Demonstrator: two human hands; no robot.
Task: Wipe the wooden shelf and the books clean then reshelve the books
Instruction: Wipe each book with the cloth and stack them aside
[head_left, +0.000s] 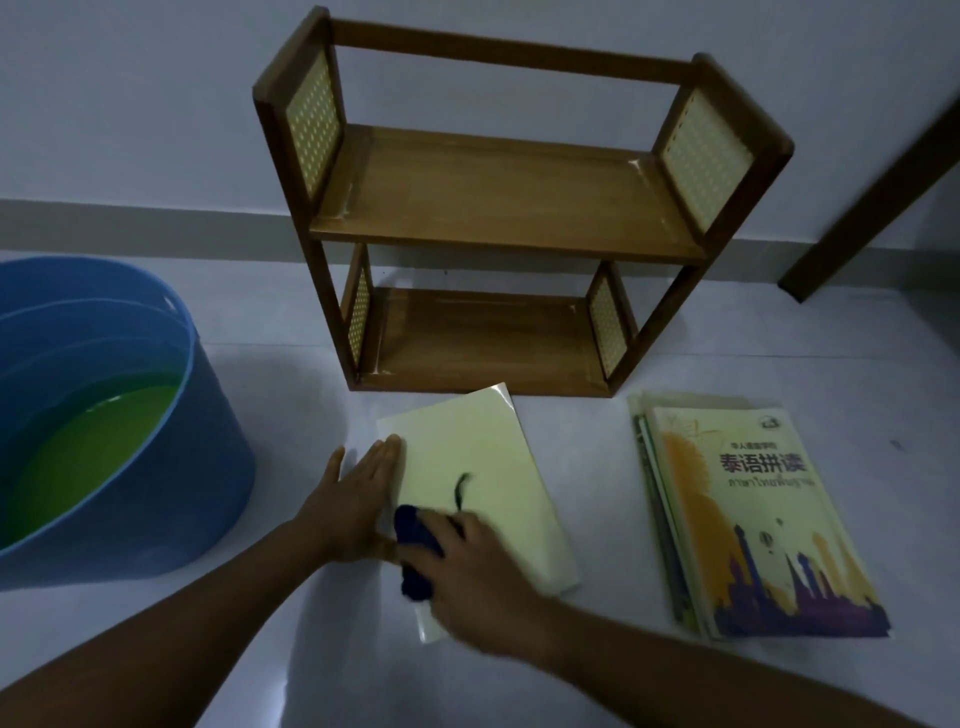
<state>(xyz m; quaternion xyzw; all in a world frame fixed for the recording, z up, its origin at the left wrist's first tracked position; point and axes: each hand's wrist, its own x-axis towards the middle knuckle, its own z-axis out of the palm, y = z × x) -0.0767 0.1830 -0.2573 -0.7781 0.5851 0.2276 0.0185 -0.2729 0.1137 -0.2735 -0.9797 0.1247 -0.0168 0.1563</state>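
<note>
Head view: right hand (475, 577) grip closed on dark blue cloth (415, 558) atop pale book (478, 488); left hand (358, 499) flat, fingers spread, pinning its edge. Empty wooden shelf (498, 208) behind; book stack (748, 519) beside, right.

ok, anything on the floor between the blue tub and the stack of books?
Head view: one pale yellow book lies flat there, left hand pressing its edge, right hand wiping it with a dark blue cloth.

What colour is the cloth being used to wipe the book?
Dark blue. The cloth shows best in the head view, bunched under the right hand.
</note>
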